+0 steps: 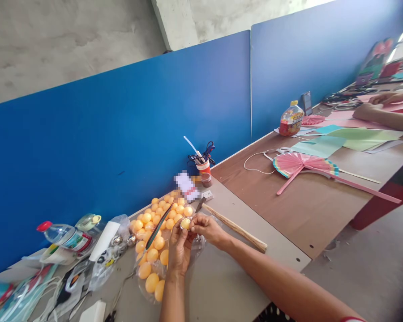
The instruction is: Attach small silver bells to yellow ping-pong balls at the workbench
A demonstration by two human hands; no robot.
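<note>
While the left hand [181,245] grips a small yellow ball [185,223] at the view's six o'clock, apparently to steady it, the right hand [208,228] meets it from three o'clock, fingers bunched; whether gripping, I cannot tell. Bagged orange balls [159,243] lie at its nine o'clock, seemingly for easy reach.
</note>
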